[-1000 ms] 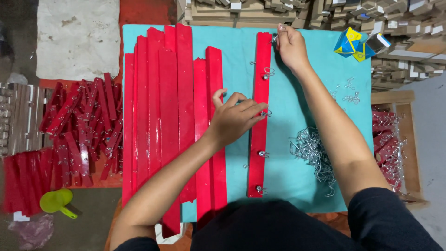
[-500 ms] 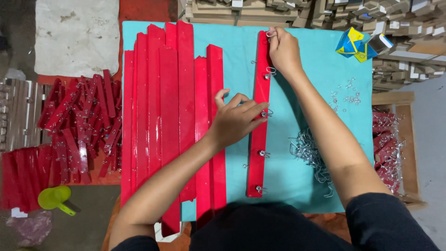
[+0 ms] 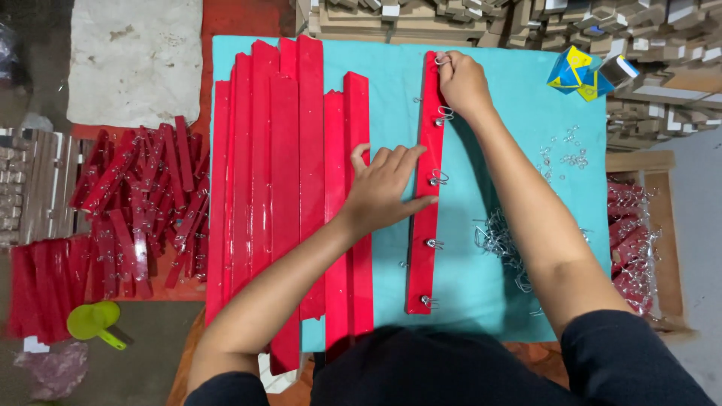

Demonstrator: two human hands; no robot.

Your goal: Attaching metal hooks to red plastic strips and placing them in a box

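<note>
A long red strip [image 3: 426, 248] lies lengthwise on the teal table [image 3: 481, 289], with several metal hooks [image 3: 438, 178] set along its right edge. My left hand [image 3: 387, 186] lies flat, fingers spread, pressing the strip near its middle. At the strip's far end my right hand [image 3: 462, 81] pinches a metal hook against it. Left of the strip, several bare red strips [image 3: 289, 165] lie side by side.
A pile of loose metal hooks [image 3: 502, 244] lies right of the strip, with small rings [image 3: 571, 150] scattered beyond. A blue and yellow box [image 3: 575, 74] sits at the far right corner. Short red strips [image 3: 135, 203] are heaped on the floor left; a green scoop [image 3: 94, 322] lies below.
My right hand has slid a little nearer along the far end of the strip. My left hand has opened from curled to flat on the strip.
</note>
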